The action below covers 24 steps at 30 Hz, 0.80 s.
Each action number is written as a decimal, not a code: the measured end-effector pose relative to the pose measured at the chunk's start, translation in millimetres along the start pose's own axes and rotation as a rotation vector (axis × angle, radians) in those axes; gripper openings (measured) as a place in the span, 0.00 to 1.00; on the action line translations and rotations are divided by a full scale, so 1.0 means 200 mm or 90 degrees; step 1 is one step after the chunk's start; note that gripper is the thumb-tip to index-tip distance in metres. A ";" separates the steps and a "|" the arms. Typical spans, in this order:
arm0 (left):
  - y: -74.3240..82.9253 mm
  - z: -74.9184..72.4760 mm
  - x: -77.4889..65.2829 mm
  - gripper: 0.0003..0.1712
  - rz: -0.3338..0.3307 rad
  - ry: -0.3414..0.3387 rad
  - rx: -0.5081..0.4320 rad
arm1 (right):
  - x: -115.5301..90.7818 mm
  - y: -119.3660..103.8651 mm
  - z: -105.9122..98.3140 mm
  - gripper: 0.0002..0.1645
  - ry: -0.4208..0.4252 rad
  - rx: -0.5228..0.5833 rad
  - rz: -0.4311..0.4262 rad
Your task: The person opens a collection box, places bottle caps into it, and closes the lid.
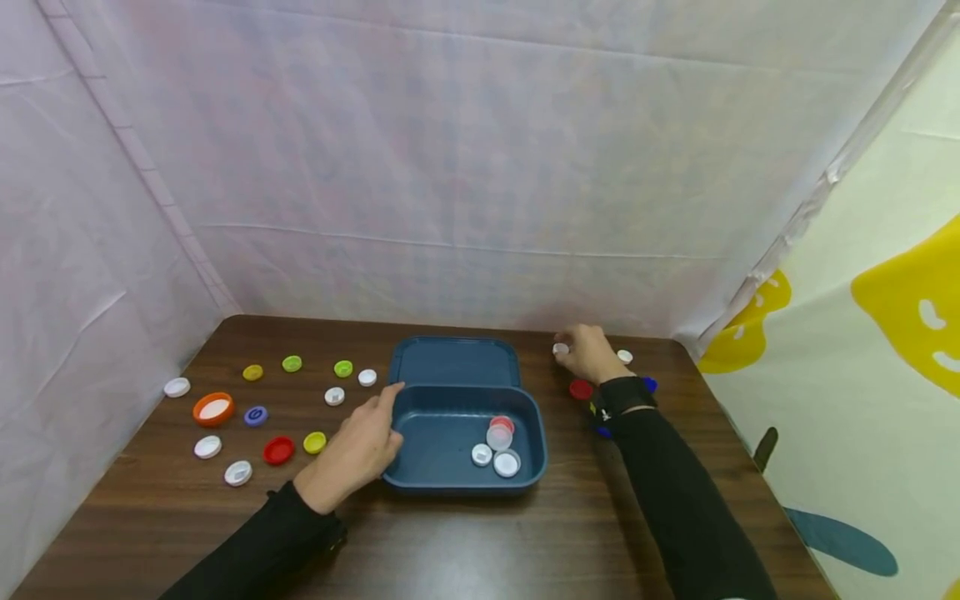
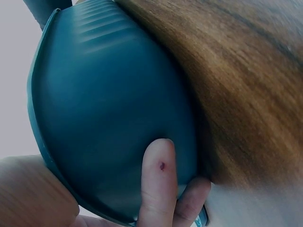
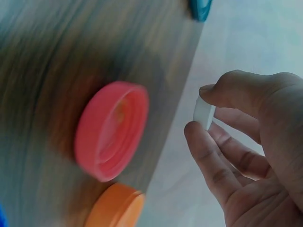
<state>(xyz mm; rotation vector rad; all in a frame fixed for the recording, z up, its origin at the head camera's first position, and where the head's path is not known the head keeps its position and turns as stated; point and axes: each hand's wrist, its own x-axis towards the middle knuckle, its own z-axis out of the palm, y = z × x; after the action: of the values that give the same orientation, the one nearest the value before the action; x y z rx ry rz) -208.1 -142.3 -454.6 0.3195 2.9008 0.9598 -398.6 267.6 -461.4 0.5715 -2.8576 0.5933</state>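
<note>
White cap (image 3: 204,113) between your right hand's (image 1: 591,354) thumb and fingertip, which part only by its width; seen edge-on, its long axis runs thumb to finger. Beside those fingers lies a red lid (image 1: 581,389). Your left hand (image 1: 360,446) grips the blue box (image 1: 435,442), fingers against its outer wall.

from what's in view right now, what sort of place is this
Probably a makeshift booth set up around a worktable: pale sheeting hangs behind and at both sides, and the wood-grain table holds a blue box and scattered caps.
</note>
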 end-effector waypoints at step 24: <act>-0.06 0.02 0.02 0.44 0.027 0.019 -0.005 | -0.19 -0.42 -0.09 0.15 -0.008 0.034 -0.094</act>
<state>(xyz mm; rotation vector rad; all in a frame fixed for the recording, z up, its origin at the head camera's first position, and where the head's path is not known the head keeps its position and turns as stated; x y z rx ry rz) -213.2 -148.5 -466.1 0.3711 2.9278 0.9897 -328.8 217.2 -424.4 0.7885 -2.7870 0.6450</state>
